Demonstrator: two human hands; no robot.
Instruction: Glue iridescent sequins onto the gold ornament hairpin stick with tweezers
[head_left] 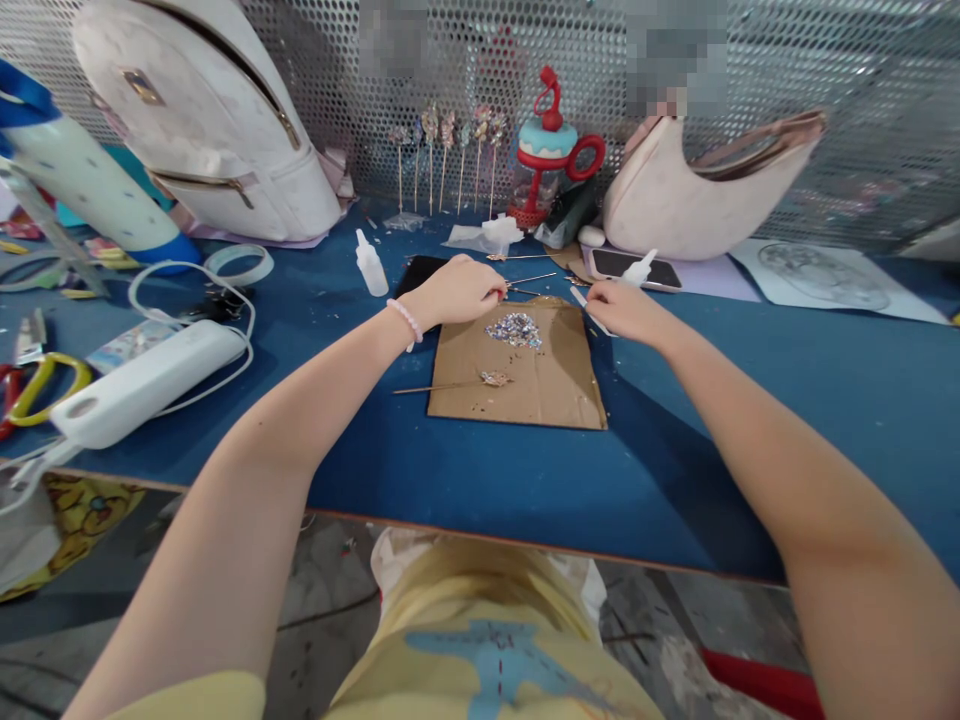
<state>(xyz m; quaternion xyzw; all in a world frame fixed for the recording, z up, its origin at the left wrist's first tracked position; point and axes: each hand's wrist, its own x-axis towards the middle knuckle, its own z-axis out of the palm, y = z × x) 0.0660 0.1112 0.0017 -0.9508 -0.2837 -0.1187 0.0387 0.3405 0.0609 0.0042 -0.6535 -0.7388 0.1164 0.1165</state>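
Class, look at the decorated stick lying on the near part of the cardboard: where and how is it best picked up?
Probably pinched by its bare shaft, coming from the left: that thin end juts past the cardboard's left edge, while the decorated head rests on the cardboard and may be delicate.

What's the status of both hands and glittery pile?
Left hand at far edge of cardboard. Right hand beside far right corner. Glittery pile on cardboard, untouched. Decorated stick lying nearer.
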